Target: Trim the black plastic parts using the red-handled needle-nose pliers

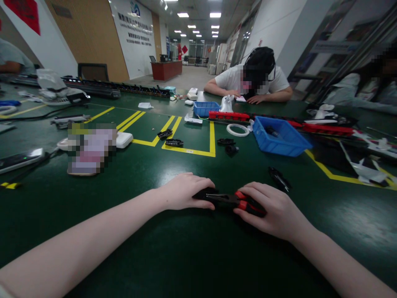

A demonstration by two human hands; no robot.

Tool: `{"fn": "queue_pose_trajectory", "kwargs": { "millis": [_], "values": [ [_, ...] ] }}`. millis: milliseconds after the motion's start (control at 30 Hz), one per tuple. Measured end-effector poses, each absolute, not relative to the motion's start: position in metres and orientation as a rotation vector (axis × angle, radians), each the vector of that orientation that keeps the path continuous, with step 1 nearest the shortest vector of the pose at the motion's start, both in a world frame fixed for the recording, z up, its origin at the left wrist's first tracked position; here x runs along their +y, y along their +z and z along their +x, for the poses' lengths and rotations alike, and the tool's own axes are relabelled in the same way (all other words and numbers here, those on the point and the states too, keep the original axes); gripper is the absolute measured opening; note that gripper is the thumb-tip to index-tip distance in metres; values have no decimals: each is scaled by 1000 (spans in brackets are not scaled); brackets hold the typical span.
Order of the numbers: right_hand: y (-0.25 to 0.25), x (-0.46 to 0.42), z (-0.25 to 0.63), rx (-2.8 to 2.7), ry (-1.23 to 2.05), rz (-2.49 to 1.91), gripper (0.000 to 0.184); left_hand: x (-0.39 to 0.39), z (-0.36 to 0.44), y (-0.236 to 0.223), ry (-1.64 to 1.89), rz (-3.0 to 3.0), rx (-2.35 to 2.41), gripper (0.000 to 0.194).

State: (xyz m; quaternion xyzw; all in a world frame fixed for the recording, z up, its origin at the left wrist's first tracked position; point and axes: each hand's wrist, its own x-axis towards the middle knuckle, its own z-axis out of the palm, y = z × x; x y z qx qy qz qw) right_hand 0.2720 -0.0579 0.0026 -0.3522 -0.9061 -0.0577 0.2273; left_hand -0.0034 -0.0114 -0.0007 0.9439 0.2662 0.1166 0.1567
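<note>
My right hand (274, 209) is wrapped round the red and black handles of a pair of pliers (228, 200), whose dark jaws point left. Between the thumb and fingers of my left hand (184, 191) is a small black part (203, 193), mostly covered by the fingers. The plier jaws reach up to this part; whether they grip it I cannot tell. To the right, beyond my right hand, lies a loose black piece (279, 179). Farther forward, similar black pieces rest near the yellow tape, one of them a ribbed black part (174, 142).
A blue bin (279, 142) with dark items stands at the right, near a white tape ring (237, 130) and a red strip (228, 116). At the left are a blurred phone (93, 151) and a white box (124, 140). A person (257, 78) leans on the far side.
</note>
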Motion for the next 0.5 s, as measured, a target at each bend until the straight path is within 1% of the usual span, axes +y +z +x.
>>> {"fn": "queue_pose_trajectory", "kwargs": {
  "millis": [500],
  "values": [
    [8, -55, 278, -2530, -135, -990, 27, -13, -1, -2, 351, 2730, 766, 42]
  ]
}}
